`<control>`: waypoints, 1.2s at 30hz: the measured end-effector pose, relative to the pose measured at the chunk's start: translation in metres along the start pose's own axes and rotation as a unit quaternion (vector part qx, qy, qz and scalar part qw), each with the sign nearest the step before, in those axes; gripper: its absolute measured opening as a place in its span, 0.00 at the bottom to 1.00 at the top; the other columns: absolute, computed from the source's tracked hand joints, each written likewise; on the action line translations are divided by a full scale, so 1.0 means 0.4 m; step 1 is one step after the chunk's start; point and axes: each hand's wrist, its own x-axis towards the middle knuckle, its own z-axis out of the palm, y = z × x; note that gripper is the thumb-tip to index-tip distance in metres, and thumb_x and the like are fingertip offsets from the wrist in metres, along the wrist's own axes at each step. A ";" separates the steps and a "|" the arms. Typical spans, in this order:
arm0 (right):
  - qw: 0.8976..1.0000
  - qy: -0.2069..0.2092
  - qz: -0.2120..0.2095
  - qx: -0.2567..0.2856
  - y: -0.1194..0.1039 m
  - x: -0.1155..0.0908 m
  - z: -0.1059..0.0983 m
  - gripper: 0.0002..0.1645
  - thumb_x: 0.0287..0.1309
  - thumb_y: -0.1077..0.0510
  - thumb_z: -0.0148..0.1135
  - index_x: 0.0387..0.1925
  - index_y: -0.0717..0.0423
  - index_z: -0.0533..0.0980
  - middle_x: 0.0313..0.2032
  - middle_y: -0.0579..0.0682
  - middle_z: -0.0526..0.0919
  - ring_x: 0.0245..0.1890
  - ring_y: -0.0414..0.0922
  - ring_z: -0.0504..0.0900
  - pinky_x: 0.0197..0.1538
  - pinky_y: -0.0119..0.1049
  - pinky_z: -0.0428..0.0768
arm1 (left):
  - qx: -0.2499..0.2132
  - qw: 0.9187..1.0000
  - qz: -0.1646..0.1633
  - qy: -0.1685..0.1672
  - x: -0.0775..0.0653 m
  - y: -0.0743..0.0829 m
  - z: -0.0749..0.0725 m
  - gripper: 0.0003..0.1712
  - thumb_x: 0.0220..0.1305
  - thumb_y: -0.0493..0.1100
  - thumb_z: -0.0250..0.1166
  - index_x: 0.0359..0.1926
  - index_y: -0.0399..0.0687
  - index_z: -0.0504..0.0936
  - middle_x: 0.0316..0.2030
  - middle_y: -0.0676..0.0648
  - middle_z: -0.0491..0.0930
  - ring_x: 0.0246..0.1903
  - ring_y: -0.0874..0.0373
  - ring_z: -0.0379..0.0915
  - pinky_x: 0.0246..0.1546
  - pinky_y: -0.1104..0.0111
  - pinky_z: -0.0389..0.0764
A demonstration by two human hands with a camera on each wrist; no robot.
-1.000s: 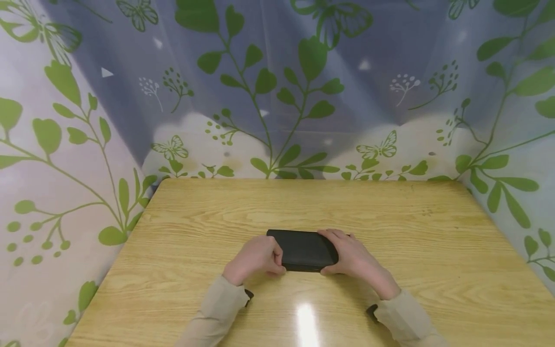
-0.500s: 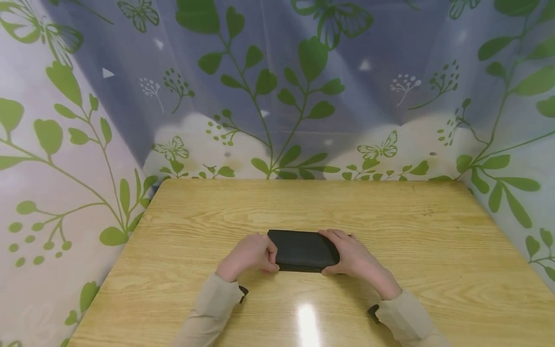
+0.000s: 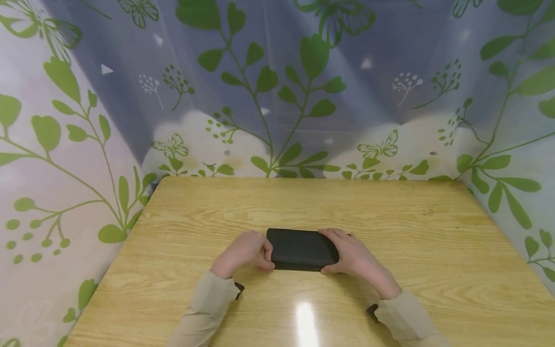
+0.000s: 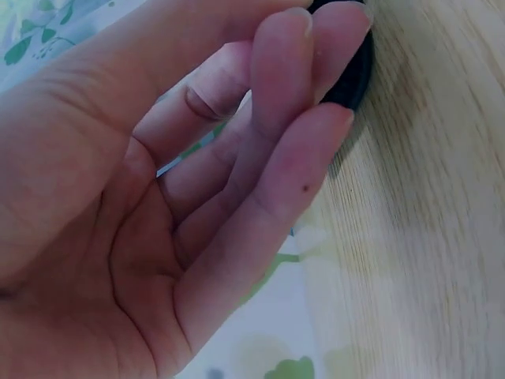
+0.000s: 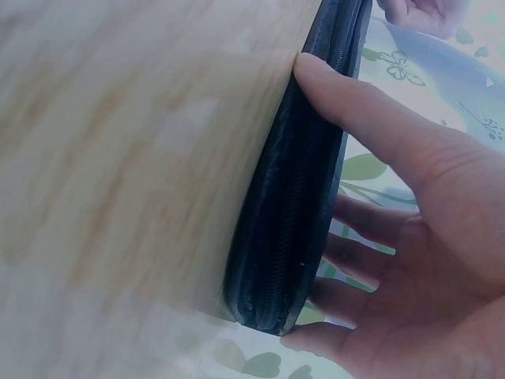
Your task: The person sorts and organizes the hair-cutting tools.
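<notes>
A black zip wallet (image 3: 303,248) lies flat on the wooden table, its long zipped edge toward the person. In the right wrist view the zipper runs along the side of this wallet (image 5: 288,181). My right hand (image 3: 353,255) holds the wallet's right end, thumb at the near edge and fingers at the far edge. At the left end, my left hand (image 3: 244,253) has curled fingers, with thumb and fingertips pinching at the near left corner. Those fingers (image 4: 284,71) meet the dark edge in the left wrist view; any zipper pull between them is hidden.
The light wooden table (image 3: 208,207) extends around the wallet on all sides. Patterned cloth (image 3: 299,96) with green leaves and butterflies hangs behind it and at both sides. A bright light reflection shows on the near part of the tabletop.
My left hand has slid left along the wallet's near edge to its left end, uncovering more of the top. The right hand and the wallet have hardly moved.
</notes>
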 end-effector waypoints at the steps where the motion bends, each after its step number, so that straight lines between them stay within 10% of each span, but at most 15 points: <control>1: 1.000 0.000 0.000 0.000 -0.001 0.000 0.000 0.56 0.33 0.45 0.76 0.66 0.54 0.61 0.63 0.60 0.67 0.60 0.58 0.65 0.61 0.66 0.59 | -0.002 1.000 -0.002 -0.002 0.000 -0.001 -0.001 0.17 0.46 0.45 0.72 0.10 0.54 0.75 0.09 0.60 0.74 0.13 0.66 0.68 0.23 0.70 0.73; 36: 1.000 -0.004 0.001 0.001 -0.001 -0.003 0.000 0.56 0.34 0.45 0.76 0.66 0.53 0.61 0.63 0.60 0.67 0.61 0.57 0.64 0.62 0.66 0.58 | -0.020 0.999 -0.016 -0.020 -0.006 -0.003 -0.016 0.16 0.46 0.44 0.72 0.11 0.52 0.76 0.11 0.59 0.77 0.15 0.63 0.72 0.26 0.67 0.76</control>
